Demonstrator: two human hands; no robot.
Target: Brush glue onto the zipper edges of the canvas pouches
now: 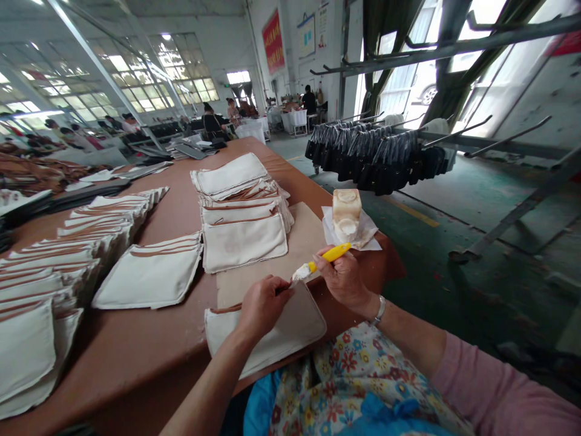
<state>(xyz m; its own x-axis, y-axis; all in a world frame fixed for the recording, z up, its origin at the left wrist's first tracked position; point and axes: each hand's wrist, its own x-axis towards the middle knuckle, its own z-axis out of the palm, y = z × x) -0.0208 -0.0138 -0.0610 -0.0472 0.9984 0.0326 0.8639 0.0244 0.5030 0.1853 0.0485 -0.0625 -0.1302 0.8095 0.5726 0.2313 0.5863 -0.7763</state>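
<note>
My right hand point(345, 281) grips a yellow-handled brush point(334, 252), its bristles coated in thick white paste. The brush tip touches or nearly touches the top edge of a white fabric pouch point(284, 342) at the table's near edge. Pinched in the fingers of my left hand point(263, 306) is that same top edge, which has a brown strip along it. Just beyond my right hand, a pale plastic container point(347, 209) with white paste at its mouth rests on a white sheet point(367, 235).
Stacked white pouches point(245, 245) lie ahead, partly on a tan board point(308, 227). More pouches point(149, 272) and long overlapping rows point(49, 266) fill the left side. A metal rack with black items point(376, 151) stands right. Several people work farther back.
</note>
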